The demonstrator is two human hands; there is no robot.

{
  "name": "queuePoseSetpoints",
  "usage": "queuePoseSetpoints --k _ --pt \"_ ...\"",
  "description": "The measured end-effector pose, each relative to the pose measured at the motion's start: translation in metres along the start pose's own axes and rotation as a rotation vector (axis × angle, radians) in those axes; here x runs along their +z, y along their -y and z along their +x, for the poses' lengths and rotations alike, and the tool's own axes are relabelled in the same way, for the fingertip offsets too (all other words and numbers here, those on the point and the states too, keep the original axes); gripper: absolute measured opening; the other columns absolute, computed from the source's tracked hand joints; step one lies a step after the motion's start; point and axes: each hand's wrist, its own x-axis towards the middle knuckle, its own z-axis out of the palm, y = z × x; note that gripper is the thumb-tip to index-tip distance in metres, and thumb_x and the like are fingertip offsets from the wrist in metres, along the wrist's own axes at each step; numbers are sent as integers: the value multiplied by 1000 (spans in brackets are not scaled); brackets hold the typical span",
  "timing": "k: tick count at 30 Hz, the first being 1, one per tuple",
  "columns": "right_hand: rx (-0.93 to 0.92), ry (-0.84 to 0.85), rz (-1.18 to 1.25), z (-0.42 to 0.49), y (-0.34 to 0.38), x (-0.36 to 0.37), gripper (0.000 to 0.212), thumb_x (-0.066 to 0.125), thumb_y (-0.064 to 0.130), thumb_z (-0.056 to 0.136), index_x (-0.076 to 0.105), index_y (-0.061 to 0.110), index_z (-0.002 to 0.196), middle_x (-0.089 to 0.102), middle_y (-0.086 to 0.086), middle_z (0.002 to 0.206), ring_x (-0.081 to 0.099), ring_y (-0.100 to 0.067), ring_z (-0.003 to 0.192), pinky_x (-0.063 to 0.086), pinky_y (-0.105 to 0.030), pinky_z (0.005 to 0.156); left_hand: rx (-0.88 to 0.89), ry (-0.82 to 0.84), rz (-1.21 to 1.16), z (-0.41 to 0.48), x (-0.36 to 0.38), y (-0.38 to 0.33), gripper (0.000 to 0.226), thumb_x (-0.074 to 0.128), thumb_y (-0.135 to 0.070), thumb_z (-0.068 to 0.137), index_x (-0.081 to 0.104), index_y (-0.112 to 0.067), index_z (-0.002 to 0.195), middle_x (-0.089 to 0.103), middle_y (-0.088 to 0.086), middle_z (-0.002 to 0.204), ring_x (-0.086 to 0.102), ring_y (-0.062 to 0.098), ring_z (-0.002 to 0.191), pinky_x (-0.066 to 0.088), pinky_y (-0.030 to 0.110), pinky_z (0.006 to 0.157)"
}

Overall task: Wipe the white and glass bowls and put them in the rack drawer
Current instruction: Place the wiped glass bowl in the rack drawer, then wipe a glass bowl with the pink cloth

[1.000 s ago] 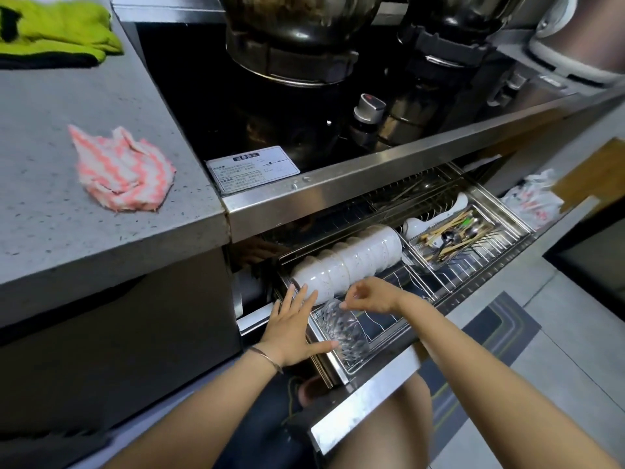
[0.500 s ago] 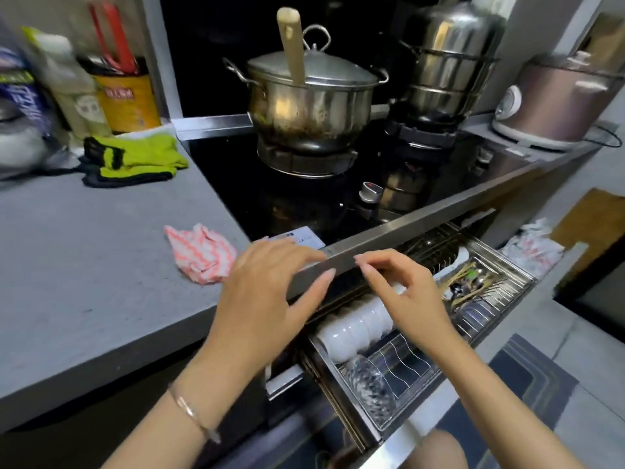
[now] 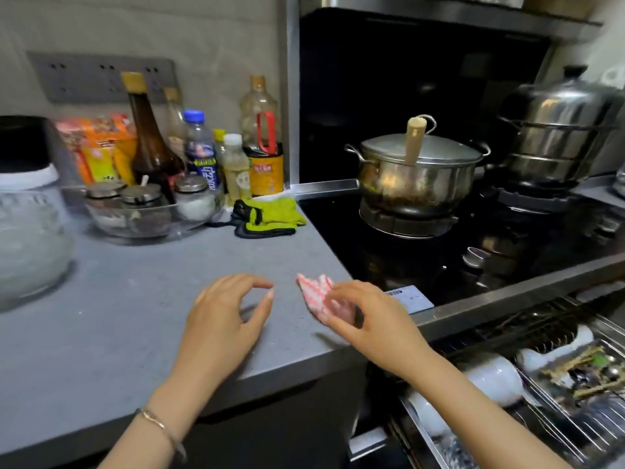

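While both grips hang over the speckled grey bench (image 3: 101,333), glossy white bowls (image 3: 493,380) lie in the wire rack drawer (image 3: 575,431).
Left grip (image 3: 226,319) loosely curled, holding nothing; right grip (image 3: 368,319) curls over the crumpled pink-checked cloth (image 3: 316,291); I cannot tell if it pinches.

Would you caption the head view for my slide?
Left hand and right hand over the counter, right at the pink cloth; rack drawer open.
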Motion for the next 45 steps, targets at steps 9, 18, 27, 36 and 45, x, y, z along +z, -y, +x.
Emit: queuePoseSetpoints --k 9,18,27,36,45 --pt "242 -38 -118 26 25 22 36 55 56 87 59 21 84 51 6 94 52 -20 100 40 -32 83 -32 -21 -71 -6 -15 1 16 49 -50 89 60 -42 97 56 -31 101 51 -4 102 40 29 96" --pt "206 300 293 61 57 -17 41 54 54 89 51 13 88 68 -11 64 61 -28 50 53 -40 50 -208 51 -397 2 -31 -3 38 56 -48 84 54 -37 120 53 -28 119 48 -9 112 36 16 96" --pt "-52 304 801 89 121 -30 5 57 12 94 55 15 98 66 -5 73 60 -16 72 48 -23 62 -452 -23 -1017 12 -80 8 27 62 -26 80 69 -7 98 75 7 82 69 11 69 54 20 60" --pt "-41 721 825 108 151 0 36 66 26 84 64 20 120 69 -6 117 65 -20 109 52 -33 91 -197 17 -748 12 -144 29 18 66 -33 72 72 -17 77 64 -9 66 52 -1 60 40 12 54" --pt "193 797 1048 131 212 64 14 62 4 88 65 8 100 73 -8 94 70 -17 80 56 -28 79 -109 -246 -33 36 -176 107 22 64 -42 84 69 -33 104 54 -12 111 43 5 109 25 6 89"
